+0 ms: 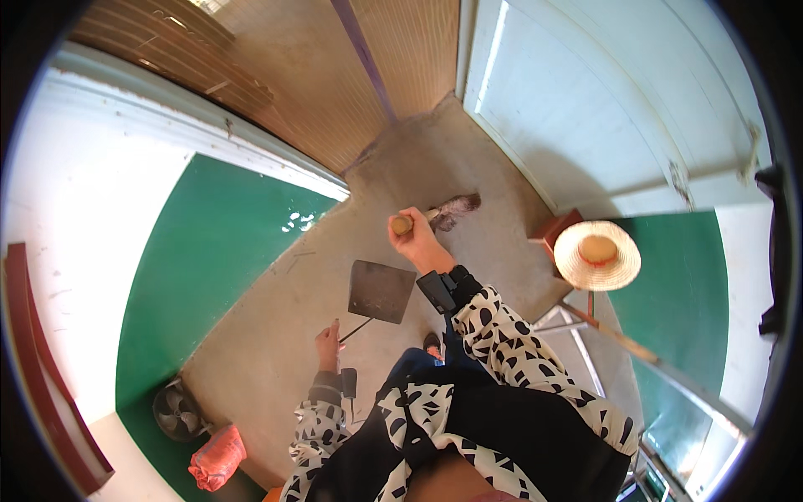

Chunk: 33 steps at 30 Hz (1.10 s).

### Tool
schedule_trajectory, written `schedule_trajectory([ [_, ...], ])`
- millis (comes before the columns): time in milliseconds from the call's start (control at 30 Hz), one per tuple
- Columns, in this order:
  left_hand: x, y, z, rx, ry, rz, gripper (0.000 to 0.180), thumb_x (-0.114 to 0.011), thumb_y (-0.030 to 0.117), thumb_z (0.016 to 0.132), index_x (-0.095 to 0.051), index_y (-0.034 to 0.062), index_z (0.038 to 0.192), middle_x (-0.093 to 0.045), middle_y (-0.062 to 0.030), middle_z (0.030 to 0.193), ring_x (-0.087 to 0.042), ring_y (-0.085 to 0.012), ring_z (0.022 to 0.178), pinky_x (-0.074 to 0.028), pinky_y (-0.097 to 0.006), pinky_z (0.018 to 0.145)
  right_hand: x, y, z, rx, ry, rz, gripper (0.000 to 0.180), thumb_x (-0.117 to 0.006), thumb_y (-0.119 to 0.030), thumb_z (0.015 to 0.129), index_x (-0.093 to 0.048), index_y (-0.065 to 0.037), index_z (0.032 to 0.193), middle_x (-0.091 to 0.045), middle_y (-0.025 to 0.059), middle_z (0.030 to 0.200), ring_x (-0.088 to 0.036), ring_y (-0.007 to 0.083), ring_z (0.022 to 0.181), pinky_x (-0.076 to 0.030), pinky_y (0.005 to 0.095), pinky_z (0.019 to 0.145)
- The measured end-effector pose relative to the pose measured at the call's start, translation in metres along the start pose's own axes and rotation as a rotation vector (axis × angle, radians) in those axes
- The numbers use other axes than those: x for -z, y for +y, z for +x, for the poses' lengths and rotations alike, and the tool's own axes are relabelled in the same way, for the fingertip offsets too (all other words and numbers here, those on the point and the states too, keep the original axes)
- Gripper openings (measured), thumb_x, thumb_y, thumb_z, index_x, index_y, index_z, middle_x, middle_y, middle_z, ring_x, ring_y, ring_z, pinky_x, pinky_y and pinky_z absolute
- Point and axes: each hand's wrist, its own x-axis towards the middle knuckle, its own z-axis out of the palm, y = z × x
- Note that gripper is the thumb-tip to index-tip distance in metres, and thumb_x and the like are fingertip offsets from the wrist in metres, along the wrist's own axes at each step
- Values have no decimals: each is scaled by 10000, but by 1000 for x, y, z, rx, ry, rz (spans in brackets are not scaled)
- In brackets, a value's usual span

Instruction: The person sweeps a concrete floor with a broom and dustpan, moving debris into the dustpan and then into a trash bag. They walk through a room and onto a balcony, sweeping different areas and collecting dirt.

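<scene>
My right hand is wrapped round the handle of a broom, whose round wooden end points up toward me. The broom's dark reddish bristles rest on the floor just beyond that hand, spread toward the right. Lower and to the left, my left hand grips the thin dark handle of a dustpan. The dustpan's flat, dark brown pan lies at or just above the floor between my two hands; I cannot tell whether it touches. A gap of floor separates the pan from the bristles.
Beyond the broom stand a brown slatted door and a pale blue door. A straw hat hangs at the right over a metal frame. A fan and an orange-red bag sit at lower left by the green wall.
</scene>
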Motion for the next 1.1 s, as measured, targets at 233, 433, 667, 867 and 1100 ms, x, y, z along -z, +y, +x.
schedule_trajectory([
  [233,-43,90,8,-66,-29,51,426,-603,395,823,-480,93,549,-394,40,511,-397,-66,458,-403,-247,459,-60,-71,66,-130,-107,44,116,-603,-74,752,-488,-61,761,-564,57,721,-604,200,697,-541,303,604],
  [433,-79,177,-13,-230,-297,209,458,-573,417,829,-568,12,615,-514,-57,514,-498,-134,458,-385,-290,462,-137,-121,73,-102,-55,-51,119,-611,-93,768,-503,-60,803,-571,64,772,-606,199,719,-542,300,612],
  [667,-41,438,-156,-363,-536,103,482,-547,401,848,-531,-35,643,-456,-136,513,-490,-211,496,-369,-372,504,-417,-148,-51,35,109,-335,180,-618,-196,810,-531,-47,859,-594,58,780,-623,185,732,-533,274,573],
  [867,-60,492,-176,-444,-473,260,539,-541,481,809,-567,-29,635,-518,-199,561,-533,-330,544,-384,-422,522,-453,-150,-67,-199,226,-201,225,-632,-212,800,-549,-45,927,-608,69,808,-623,191,755,-528,294,584],
  [1100,-46,523,-122,-615,-387,357,555,-565,514,754,-600,-27,635,-543,-204,558,-569,-355,581,-399,-447,540,-459,-151,-67,-50,62,-346,142,-597,-164,812,-579,-24,823,-606,83,797,-581,192,680,-517,294,584],
])
